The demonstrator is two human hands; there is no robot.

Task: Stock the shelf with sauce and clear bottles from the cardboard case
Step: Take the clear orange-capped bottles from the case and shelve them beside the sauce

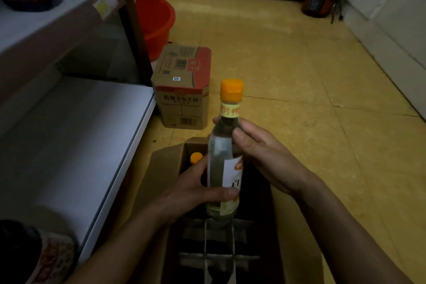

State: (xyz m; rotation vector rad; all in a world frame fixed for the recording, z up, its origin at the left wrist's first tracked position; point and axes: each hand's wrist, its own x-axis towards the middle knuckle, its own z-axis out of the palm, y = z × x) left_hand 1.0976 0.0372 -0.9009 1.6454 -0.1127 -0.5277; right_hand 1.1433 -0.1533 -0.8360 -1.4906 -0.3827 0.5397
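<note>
Clear bottle with orange cap and white label (221, 152): I am holding it roughly upright over the open brown cardboard case (161, 168), long axis running from the case up to the cap. My left hand (191, 191) is wrapping the lower body, thumb across the label. My right hand (265, 154) is gripping the shoulder below the neck band. The pale grey flat shelf board (69, 145) is lying left of my left fingers, nearer that hand, so I am judging a leftward carry. A second orange-capped bottle (196, 158) is standing just beyond those fingers.
</note>
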